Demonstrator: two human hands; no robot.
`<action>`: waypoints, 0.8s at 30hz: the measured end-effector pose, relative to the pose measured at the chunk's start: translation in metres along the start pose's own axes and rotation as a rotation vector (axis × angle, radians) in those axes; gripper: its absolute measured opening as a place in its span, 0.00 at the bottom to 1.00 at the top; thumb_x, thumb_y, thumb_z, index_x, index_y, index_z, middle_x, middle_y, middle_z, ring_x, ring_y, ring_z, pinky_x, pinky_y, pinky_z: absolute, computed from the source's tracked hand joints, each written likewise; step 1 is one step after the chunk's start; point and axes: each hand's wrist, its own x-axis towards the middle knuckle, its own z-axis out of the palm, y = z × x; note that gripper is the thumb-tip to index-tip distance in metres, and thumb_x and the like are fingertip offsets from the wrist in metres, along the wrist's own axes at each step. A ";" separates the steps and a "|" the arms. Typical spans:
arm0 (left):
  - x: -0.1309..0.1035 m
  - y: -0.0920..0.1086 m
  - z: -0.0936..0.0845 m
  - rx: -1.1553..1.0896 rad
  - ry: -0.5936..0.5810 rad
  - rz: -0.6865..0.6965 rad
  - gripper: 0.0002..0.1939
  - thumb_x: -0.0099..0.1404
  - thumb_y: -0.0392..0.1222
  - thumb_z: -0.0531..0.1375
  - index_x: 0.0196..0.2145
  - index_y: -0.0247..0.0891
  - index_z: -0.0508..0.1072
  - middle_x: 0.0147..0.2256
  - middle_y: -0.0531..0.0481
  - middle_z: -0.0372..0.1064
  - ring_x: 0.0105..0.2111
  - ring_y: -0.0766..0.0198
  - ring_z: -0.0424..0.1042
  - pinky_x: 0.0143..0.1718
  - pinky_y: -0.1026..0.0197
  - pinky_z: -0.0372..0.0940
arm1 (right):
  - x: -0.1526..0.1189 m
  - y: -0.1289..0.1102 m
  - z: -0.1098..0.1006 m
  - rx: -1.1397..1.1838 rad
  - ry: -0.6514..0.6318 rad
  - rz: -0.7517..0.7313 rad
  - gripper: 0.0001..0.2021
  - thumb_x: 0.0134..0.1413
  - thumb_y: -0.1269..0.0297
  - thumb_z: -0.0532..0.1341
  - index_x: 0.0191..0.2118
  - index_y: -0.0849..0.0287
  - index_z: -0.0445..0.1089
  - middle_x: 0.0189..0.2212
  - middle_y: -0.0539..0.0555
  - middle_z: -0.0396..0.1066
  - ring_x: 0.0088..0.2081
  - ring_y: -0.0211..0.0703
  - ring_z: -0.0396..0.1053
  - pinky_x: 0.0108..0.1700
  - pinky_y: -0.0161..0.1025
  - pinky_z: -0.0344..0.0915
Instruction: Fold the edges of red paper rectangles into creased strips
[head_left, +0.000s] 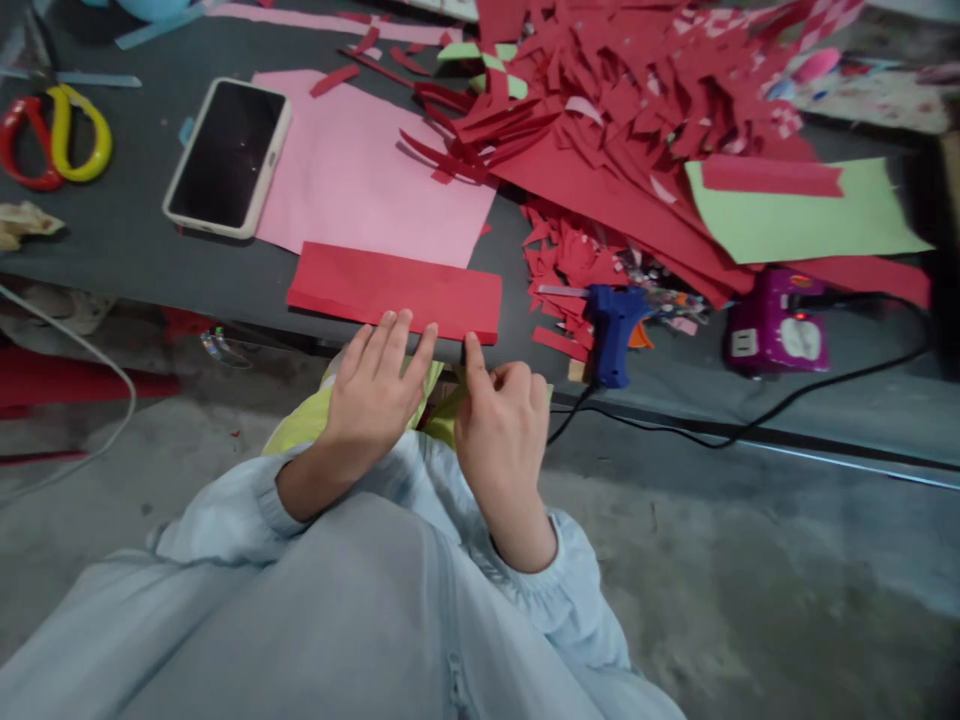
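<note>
A folded strip of red paper lies along the front edge of the dark table, with a narrow fold along its near side. My left hand rests with its fingers stretched out and their tips on that near side, left of my right hand. My right hand touches the strip's near right corner with an extended index finger, while its other fingers are curled in. Nothing shows in either hand. Behind the strip is a sheet of pink paper, partly covered by it.
On the left are a phone and red-and-yellow scissors. A heap of red paper scraps fills the back right. Nearer lie a blue glue gun, green paper and a purple power box with a black cable.
</note>
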 end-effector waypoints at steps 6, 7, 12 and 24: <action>-0.003 0.008 -0.001 0.068 -0.025 -0.006 0.24 0.73 0.41 0.51 0.64 0.32 0.63 0.62 0.34 0.64 0.63 0.50 0.63 0.63 0.51 0.59 | -0.001 0.006 0.000 0.010 0.010 -0.042 0.26 0.62 0.69 0.45 0.63 0.61 0.66 0.34 0.60 0.60 0.35 0.49 0.54 0.40 0.48 0.58; -0.004 0.009 -0.002 0.078 -0.027 -0.012 0.24 0.73 0.40 0.51 0.64 0.32 0.63 0.62 0.35 0.64 0.63 0.50 0.63 0.63 0.51 0.59 | -0.001 0.006 0.000 0.011 0.024 -0.054 0.26 0.62 0.68 0.46 0.62 0.61 0.67 0.34 0.59 0.60 0.35 0.49 0.55 0.40 0.47 0.58; -0.006 0.010 -0.003 0.084 -0.094 -0.016 0.25 0.73 0.39 0.50 0.66 0.33 0.60 0.64 0.37 0.61 0.65 0.51 0.61 0.65 0.50 0.57 | 0.001 0.006 0.001 0.022 0.100 -0.091 0.24 0.61 0.68 0.47 0.58 0.60 0.70 0.33 0.58 0.60 0.34 0.49 0.55 0.39 0.47 0.57; -0.002 0.000 -0.021 0.036 -0.265 0.029 0.27 0.72 0.37 0.51 0.67 0.34 0.58 0.66 0.38 0.58 0.66 0.53 0.58 0.66 0.50 0.55 | 0.003 0.008 0.004 0.065 0.118 -0.113 0.23 0.62 0.65 0.49 0.56 0.63 0.72 0.31 0.59 0.62 0.33 0.50 0.56 0.38 0.48 0.57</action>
